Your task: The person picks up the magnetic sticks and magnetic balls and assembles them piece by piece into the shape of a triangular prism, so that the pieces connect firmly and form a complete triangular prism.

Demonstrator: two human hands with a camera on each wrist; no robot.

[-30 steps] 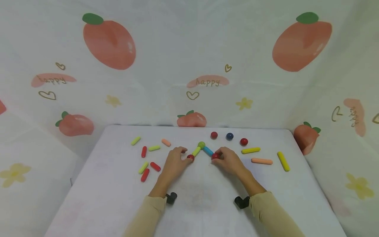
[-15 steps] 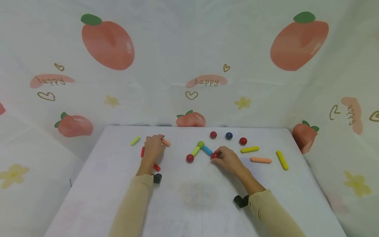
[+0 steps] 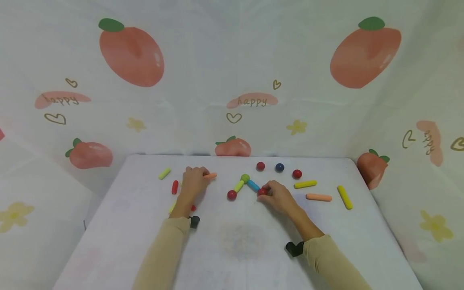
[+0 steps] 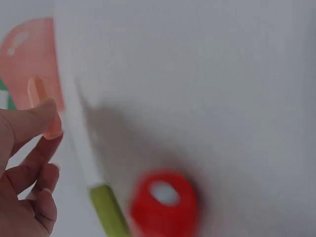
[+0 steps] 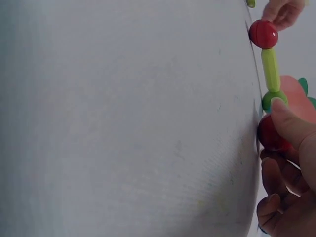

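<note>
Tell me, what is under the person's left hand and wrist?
From the head view, ends of a light green stick and a red stick peek out on either side of the wrist. The left hand and wrist cover the rest; anything fully beneath cannot be seen.

White table [image 3: 239,262]: sticks [image 3: 319,197], red balls [image 3: 260,166], blue ball [image 3: 279,167], joined chain [image 3: 245,178].

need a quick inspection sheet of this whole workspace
Surface: white table, faint smudge near the middle.
Job's things: bent line of red ball, lime stick, green ball, blue stick, second red ball; short orange stick.
Clutter: three loose balls toward the far edge; loose sticks on both sides.
Grips: left hand pinches the short orange stick; right hand holds the second red ball.
Cables: nothing certain; thin dark line at the left edge, unclear.
Surroundings: fruit-print cloth behind and at both sides.
</note>
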